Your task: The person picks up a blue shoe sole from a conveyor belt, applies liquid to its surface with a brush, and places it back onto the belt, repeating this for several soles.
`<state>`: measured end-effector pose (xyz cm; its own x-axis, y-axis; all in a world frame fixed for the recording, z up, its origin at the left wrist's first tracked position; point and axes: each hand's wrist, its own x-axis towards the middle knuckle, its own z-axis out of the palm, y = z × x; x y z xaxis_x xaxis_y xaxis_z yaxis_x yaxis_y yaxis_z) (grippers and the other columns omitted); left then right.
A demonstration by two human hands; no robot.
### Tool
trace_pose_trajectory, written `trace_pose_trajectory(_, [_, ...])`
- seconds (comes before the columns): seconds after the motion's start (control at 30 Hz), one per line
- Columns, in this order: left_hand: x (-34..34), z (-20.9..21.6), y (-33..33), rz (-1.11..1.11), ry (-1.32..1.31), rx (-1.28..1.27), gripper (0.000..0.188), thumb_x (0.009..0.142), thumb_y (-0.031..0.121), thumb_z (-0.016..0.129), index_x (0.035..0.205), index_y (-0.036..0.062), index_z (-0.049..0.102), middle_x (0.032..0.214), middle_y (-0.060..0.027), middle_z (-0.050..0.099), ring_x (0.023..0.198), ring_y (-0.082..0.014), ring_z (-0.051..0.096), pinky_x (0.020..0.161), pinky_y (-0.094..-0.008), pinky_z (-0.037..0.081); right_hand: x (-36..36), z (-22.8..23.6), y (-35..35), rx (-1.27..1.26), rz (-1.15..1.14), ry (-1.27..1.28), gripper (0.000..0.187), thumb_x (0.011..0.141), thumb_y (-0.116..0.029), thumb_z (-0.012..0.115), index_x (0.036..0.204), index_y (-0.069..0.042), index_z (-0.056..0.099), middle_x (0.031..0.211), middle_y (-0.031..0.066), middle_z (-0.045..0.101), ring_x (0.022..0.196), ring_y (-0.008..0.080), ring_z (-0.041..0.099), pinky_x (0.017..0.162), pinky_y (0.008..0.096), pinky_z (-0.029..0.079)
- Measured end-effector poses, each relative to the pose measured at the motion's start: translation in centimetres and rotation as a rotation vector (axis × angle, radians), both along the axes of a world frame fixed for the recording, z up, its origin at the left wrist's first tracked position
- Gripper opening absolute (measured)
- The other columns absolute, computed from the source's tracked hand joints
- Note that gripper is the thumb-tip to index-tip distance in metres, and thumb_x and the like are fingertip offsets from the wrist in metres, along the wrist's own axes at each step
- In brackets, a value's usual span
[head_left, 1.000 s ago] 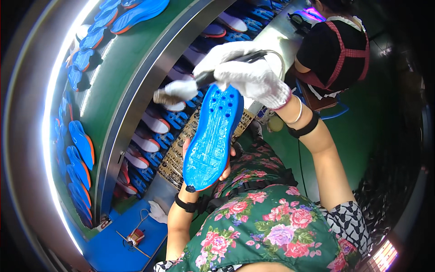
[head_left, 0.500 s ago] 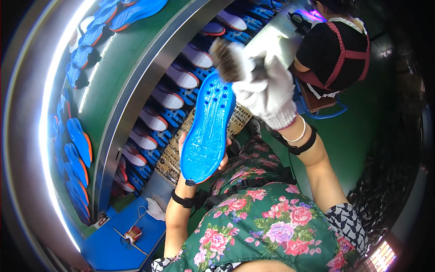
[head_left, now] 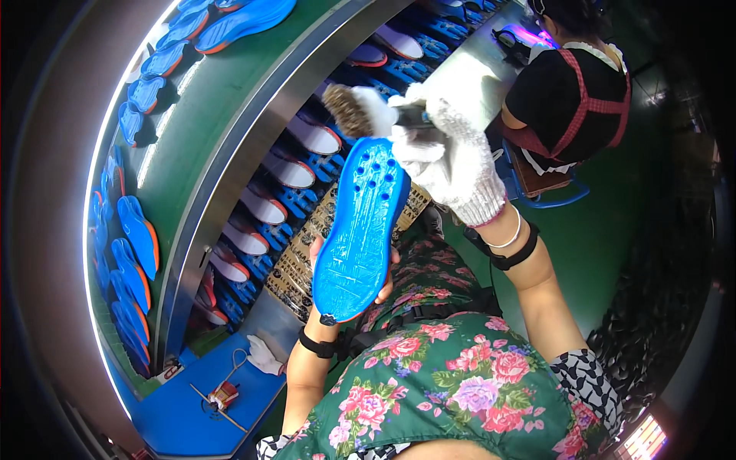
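Observation:
A blue shoe sole (head_left: 356, 230) with a wet-looking sheen lies heel toward me, a group of small round holes near its toe. My bare left hand (head_left: 388, 285) grips it from below, the fingers showing along its right edge and the thumb side at its left; the palm is hidden. In a white knitted glove, my right hand (head_left: 456, 157) is closed on a brush (head_left: 350, 110) with brown bristles and a dark handle. The bristles hover past the sole's toe end, up and to the left, and appear clear of it.
Rows of shoe uppers and blue soles fill the rack (head_left: 268, 165) beyond the sole. More blue soles (head_left: 136, 226) rest on a green conveyor (head_left: 180, 115) at left. A blue table (head_left: 176, 422) holds a white glove (head_left: 264, 355). A person (head_left: 575, 100) works at far right.
The brush has moved left and slightly down, my right hand with it. The sole has shifted slightly right and toward me in my left hand.

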<state>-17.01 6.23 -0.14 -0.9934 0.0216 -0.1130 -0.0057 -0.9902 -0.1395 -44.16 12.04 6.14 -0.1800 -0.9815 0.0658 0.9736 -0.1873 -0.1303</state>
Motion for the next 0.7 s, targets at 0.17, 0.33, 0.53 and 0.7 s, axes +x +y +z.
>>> trace_pose_trajectory(0.17, [0.7, -0.3, -0.3, -0.002, 0.021, 0.000, 0.110, 0.080, 0.072, 0.065, 0.159, 0.0042, 0.028, 0.142, -0.0344, 0.047, 0.093, -0.0533, 0.061, 0.075, -0.0542, 0.054, 1.5, 0.2, -1.6, 0.148, -0.100, 0.213, 0.032, 0.101, -0.018, 0.063, 0.126, 0.001, 0.062, 0.121, 0.0208, 0.069, 0.071, 0.0138, 0.054, 0.068, 0.0251, 0.046])
trace_pose_trajectory(0.33, [1.7, 0.0, -0.9, 0.083, -0.094, -0.118, 0.113, 0.079, 0.079, 0.060, 0.156, 0.0004, 0.031, 0.140, -0.0342, 0.049, 0.089, -0.0500, 0.063, 0.071, -0.0514, 0.053, 4.3, -2.2, -0.5, 0.033, 0.032, 0.061, 0.032, 0.097, -0.017, 0.067, 0.121, 0.002, 0.063, 0.115, 0.0177, 0.070, 0.070, 0.0132, 0.053, 0.063, 0.0239, 0.044])
trace_pose_trajectory(0.53, [2.9, 4.1, -4.0, 0.459, -0.091, -0.531, 0.132, 0.069, 0.089, 0.066, 0.149, -0.0094, 0.031, 0.133, -0.0329, 0.055, 0.092, -0.0432, 0.068, 0.073, -0.0465, 0.060, 4.9, -2.2, 0.7, 0.117, -0.012, 0.026, 0.020, 0.102, -0.022, 0.062, 0.116, -0.007, 0.064, 0.111, 0.0066, 0.075, 0.064, 0.0091, 0.057, 0.065, 0.0266, 0.050])
trace_pose_trajectory(0.7, [6.2, 9.9, -13.5, 0.581, 0.199, -0.724, 0.126, 0.074, 0.065, 0.083, 0.158, -0.0003, 0.016, 0.148, -0.0336, 0.038, 0.114, -0.0498, 0.061, 0.094, -0.0582, 0.058, 5.0, -5.8, 1.3, 0.229, 0.112, -0.103, 0.027, 0.102, -0.021, 0.062, 0.125, -0.006, 0.064, 0.119, 0.0122, 0.071, 0.070, 0.0156, 0.062, 0.075, 0.0332, 0.057])
